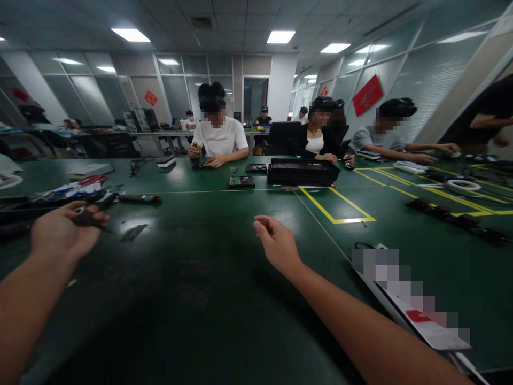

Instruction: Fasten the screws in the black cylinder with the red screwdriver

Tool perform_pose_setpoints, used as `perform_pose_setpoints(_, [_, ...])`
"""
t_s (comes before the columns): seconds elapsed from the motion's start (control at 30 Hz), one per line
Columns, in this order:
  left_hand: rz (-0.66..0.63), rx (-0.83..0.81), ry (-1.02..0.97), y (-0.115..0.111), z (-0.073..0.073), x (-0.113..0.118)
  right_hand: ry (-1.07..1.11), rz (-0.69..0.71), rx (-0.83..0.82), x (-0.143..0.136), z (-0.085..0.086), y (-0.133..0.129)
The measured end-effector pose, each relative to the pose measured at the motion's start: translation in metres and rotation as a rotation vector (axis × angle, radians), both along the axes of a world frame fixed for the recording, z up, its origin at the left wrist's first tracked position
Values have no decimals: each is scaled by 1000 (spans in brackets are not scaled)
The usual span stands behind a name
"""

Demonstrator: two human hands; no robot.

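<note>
My left hand (pixel 66 230) is closed around a dark, tapered tool (pixel 86 218) at the left, its thin tip pointing right over the green table (pixel 200 235). Beyond that hand, a black cylindrical tool (pixel 139 198) lies on the table. My right hand (pixel 278 240) is above the middle of the table with its fingers curled and thumb near the index finger; whether anything small is between them cannot be made out. Farther off lie a green circuit board device (pixel 241 182) and a long black tray (pixel 302 172).
Tools and red-handled items (pixel 93 180) are piled at the left. A white tablet-like object (pixel 417 305) lies near my right forearm. Black parts (pixel 457 220) and yellow tape (pixel 355 220) are at the right. Several people sit across the table.
</note>
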State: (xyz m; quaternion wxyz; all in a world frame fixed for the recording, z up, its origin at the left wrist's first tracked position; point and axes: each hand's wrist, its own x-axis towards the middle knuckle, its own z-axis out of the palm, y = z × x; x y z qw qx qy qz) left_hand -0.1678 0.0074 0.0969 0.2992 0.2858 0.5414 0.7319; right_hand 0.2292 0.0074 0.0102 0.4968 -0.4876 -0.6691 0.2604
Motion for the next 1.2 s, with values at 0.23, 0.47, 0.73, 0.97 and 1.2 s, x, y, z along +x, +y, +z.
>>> perform_pose_setpoints(0.23, [-447,-17,-106,19,-34,122,-62,-3,82,1,7,-7])
perform_pose_setpoints(0.47, [-681,-223,896,-5,-87,192,244,-2,114,0,3,-5])
perform_pose_setpoints(0.73, [-725,-117,1043,-2,-104,182,264,133,99,-1,0,-6])
perform_pose_setpoints(0.97, [-771,-93,1052,-1,-110,183,209,153,68,-3,-2,-6])
perform_pose_setpoints(1.2, [-795,-76,1030,0,-111,179,183,115,70,-3,-1,-6])
